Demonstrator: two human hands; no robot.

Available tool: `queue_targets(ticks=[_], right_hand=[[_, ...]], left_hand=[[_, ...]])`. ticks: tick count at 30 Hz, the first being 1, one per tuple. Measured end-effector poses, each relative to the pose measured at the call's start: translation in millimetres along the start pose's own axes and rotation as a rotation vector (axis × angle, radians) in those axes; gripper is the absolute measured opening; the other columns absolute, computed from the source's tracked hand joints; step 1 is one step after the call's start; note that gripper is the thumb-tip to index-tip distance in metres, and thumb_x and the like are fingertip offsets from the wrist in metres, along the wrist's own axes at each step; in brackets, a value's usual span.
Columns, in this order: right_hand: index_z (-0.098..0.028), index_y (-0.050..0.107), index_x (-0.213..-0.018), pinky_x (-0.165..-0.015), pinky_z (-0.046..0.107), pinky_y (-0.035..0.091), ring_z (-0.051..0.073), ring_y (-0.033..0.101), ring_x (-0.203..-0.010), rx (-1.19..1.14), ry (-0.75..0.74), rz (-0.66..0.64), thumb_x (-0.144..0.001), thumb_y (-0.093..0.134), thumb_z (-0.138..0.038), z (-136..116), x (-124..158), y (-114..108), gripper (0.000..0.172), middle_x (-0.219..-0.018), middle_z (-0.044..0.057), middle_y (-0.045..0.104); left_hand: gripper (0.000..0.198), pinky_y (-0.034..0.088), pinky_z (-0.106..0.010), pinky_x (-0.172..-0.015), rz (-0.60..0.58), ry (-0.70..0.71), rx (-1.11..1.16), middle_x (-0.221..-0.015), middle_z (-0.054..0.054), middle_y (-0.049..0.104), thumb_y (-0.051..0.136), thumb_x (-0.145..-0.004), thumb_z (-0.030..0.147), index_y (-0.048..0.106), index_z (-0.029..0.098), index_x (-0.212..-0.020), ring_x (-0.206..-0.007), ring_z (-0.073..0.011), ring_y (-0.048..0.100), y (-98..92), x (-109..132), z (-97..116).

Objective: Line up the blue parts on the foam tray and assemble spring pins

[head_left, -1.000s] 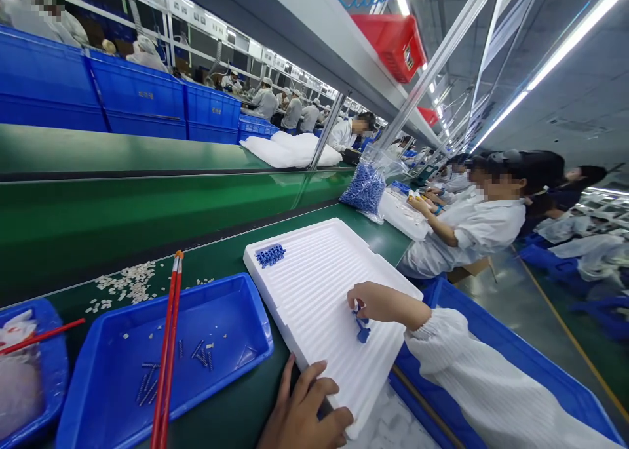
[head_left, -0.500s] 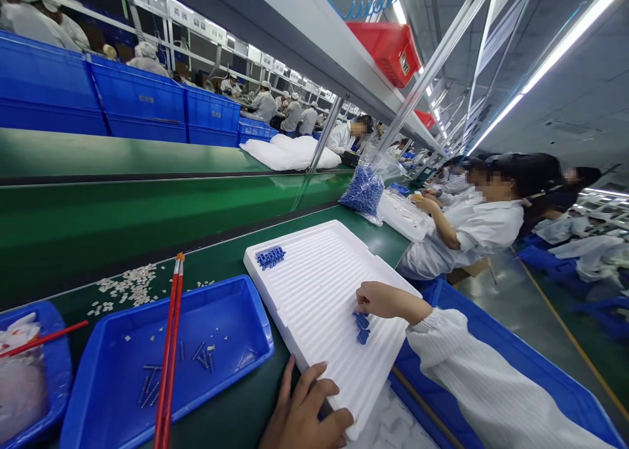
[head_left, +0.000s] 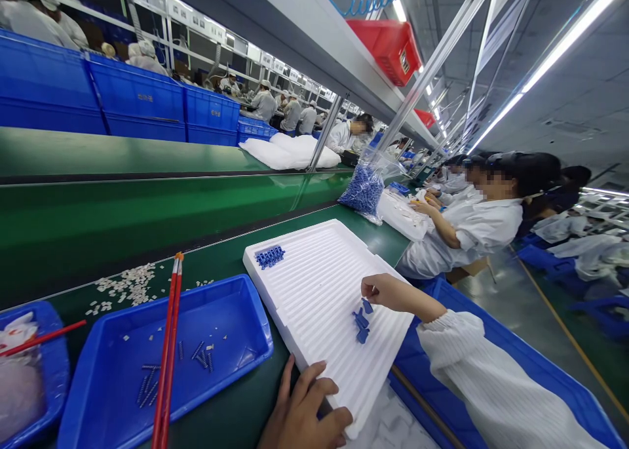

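A white foam tray (head_left: 314, 305) with ridged grooves lies slanted across the bench. My left hand (head_left: 307, 409) rests with spread fingers on its near-left edge. Over the tray's right half, my right hand (head_left: 388, 293) is closed in a pinch, its fingertips at a small blue plastic part (head_left: 367, 306). Just below, more small blue plastic parts (head_left: 361, 328) lie loose on the grooves. A tight row of blue plastic parts (head_left: 270, 257) sits in the tray's far-left corner.
Left of the tray, a blue bin (head_left: 230, 305) contains several springs, with red-handled brushes (head_left: 170, 351) across it. White chips (head_left: 128, 284) are scattered behind. A bag of blue parts (head_left: 363, 190) stands beyond the tray. A co-worker (head_left: 472, 219) sits at the right; a blue crate (head_left: 521, 344) stands below.
My right hand has shifted slightly right and up the tray. A blue part now shows at its fingertips, apart from the loose ones. My left hand stays put.
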State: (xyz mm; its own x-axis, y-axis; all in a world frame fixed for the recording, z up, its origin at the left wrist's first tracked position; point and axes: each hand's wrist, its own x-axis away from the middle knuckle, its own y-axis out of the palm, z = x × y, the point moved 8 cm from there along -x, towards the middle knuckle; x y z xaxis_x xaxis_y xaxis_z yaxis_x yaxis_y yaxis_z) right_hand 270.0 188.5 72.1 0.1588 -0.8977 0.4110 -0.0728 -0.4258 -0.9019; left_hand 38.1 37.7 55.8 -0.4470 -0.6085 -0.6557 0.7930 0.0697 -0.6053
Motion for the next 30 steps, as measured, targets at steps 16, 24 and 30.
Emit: queue_targets(ticks=[16, 24, 30], right_hand=[[-0.012, 0.061, -0.093, -0.081, 0.037, 0.051, 0.019, 0.059, -0.086, -0.021, -0.329, 0.454, -0.098, 0.058, -0.026, -119, -74, -53, 0.015, -0.095, 0.005, 0.059], [-0.013, 0.061, -0.094, -0.080, 0.036, 0.052, 0.018, 0.059, -0.086, -0.024, -0.388, 0.491, -0.099, 0.057, -0.026, -145, -111, -48, 0.015, -0.096, 0.005, 0.059], [-0.013, 0.061, -0.095, -0.080, 0.036, 0.052, 0.019, 0.059, -0.086, -0.044, -0.387, 0.471, -0.098, 0.057, -0.026, -153, -117, -39, 0.014, -0.096, 0.005, 0.059]], left_hand=[[0.016, 0.001, -0.036, -0.116, 0.136, 0.044, -0.057, -0.084, 0.006, 0.061, 0.056, -0.088, 0.042, 0.062, 0.032, -0.077, -0.113, -0.0117, 0.051, -0.7, 0, 1], [0.009, -0.002, -0.035, -0.117, 0.170, 0.148, -0.068, -0.081, 0.008, 0.061, 0.062, -0.085, 0.036, 0.062, 0.034, -0.077, -0.106, -0.0115, 0.055, -5.4, -3, 1], [0.016, 0.003, -0.036, -0.117, 0.192, 0.067, -0.071, -0.080, 0.008, 0.061, 0.061, -0.086, 0.036, 0.062, 0.032, -0.071, -0.105, -0.0106, 0.056, -4.1, -2, 2]])
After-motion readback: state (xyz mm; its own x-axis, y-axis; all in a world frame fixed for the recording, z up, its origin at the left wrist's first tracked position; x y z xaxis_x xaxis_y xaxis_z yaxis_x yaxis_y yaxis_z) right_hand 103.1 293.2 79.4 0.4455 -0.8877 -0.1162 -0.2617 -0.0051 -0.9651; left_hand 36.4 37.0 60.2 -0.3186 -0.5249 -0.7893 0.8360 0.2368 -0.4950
